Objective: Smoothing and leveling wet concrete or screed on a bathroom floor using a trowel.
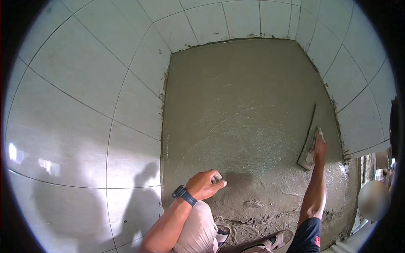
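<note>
My right hand (319,141) is wrapped round the handle of a long, flat plastering trowel (304,159). The trowel lies against the wet grey cement floor (236,84), near its right edge, its long side running away from me. Its grip is mostly hidden under my fingers. Above the near left part of the cement hovers my left hand (204,184), fingers curled in and thumb pointing right, with nothing visible in it. Grey smears mark its fingertips. A dark watch (184,195) sits on that wrist.
Pale tiled walls (76,101) enclose the cement on the left, far and right sides. By my sandals (278,239) the cement is rough and lumpy. Another person (374,200) is at the right rim, beside an opening. My bent knee (198,230) is below my left hand.
</note>
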